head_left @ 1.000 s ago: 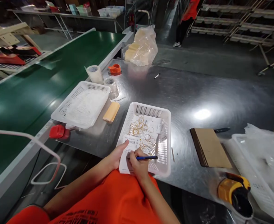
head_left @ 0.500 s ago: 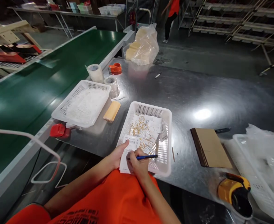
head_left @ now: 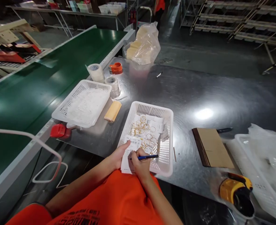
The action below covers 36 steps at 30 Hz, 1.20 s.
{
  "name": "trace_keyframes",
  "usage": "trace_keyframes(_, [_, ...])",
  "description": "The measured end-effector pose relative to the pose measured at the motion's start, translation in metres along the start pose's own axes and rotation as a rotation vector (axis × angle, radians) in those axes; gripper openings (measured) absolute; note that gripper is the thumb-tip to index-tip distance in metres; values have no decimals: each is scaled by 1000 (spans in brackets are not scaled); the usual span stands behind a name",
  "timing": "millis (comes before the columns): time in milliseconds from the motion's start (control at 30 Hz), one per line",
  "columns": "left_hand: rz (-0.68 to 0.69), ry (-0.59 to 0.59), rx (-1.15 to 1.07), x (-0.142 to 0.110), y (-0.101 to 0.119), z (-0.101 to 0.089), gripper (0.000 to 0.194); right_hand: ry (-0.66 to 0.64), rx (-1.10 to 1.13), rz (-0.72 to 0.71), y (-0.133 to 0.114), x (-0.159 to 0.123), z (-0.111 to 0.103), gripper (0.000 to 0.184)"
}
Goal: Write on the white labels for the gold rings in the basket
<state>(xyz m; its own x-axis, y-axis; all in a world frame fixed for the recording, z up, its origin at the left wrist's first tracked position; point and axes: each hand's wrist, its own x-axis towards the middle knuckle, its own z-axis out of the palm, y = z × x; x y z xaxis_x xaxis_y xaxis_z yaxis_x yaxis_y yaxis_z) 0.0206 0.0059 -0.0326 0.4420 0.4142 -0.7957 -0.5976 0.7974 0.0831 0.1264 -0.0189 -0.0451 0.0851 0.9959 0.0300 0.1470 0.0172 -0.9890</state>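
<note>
My left hand (head_left: pixel 119 155) grips a stack of white printed slips (head_left: pixel 128 163) by its left side, thumb on top near a barcode. In my right hand (head_left: pixel 140 162) is a blue pen (head_left: pixel 147 157), its tip at the top slip's surface. The slips overlap the near left corner of a white perforated basket (head_left: pixel 169 137). Inside that basket lie several yellow rubber bands (head_left: pixel 140 126) and white labelled papers (head_left: pixel 155 120). My fingers hide part of the writing.
To the left stand another white basket (head_left: pixel 81 122), tape rolls (head_left: pixel 96 73), an orange tape dispenser (head_left: pixel 115 68) and a red dispenser (head_left: pixel 58 130). Cardboard sheets (head_left: pixel 213 148), a yellow-black device (head_left: pixel 235 193) and a plastic-filled tray (head_left: pixel 248 156) lie right. A green conveyor (head_left: pixel 65 65) runs alongside.
The person in the background has moved left, behind the plastic bag. My hands, the pen and the slips have hardly moved.
</note>
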Motion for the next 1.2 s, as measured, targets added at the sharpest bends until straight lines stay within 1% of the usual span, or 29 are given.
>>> trace_keyframes(167, [-1,-6,-15,0,0,0,51,3,-7,9,-1,0,-1,36])
trace_keyframes(333, [15,15,-5,0,0,1,50,-31,25,44,2,1,-1,37])
trace_keyframes(533, [21,14,-3,2,-2,-2,50,-25,-31,-12,8,-6,3,38])
trace_keyframes(600, [5,5,-10,5,-1,-5,51,19,-11,-14,10,-6,1,40])
trace_keyframes(633, [3,-14,-12,5,-1,-7,52,56,3,-5,12,-3,-3,38])
trace_keyframes(700, [19,-57,-6,6,2,-13,53,114,-27,25,20,11,-16,26])
trace_keyframes(733, [28,-62,1,6,4,-16,54,105,-113,41,26,23,-25,24])
trace_keyframes(767, [33,-54,11,6,6,-19,55,74,-251,55,34,38,-35,33])
trace_keyframes(800, [35,-34,20,5,8,-22,56,21,-515,62,42,55,-45,39])
trace_keyframes(833, [33,-11,23,5,10,-25,56,-58,-829,60,51,72,-56,41])
trace_keyframes(900, [43,16,22,3,13,-28,53,-135,-1038,49,68,105,-74,38])
trace_keyframes(933, [53,14,24,2,14,-28,53,-179,-1129,16,76,119,-81,39])
trace_keyframes(967, [56,8,29,2,14,-28,53,-205,-1174,-15,82,130,-86,40])
trace_keyframes(1033, [46,-3,37,1,14,-25,56,-248,-1258,-80,90,146,-90,41])
trace_keyframes(1100, [39,5,29,1,14,-23,58,-277,-1320,-118,95,154,-89,40])
trace_keyframes(1200, [78,2,20,1,15,-24,57,-332,-1383,-150,94,157,-84,33])
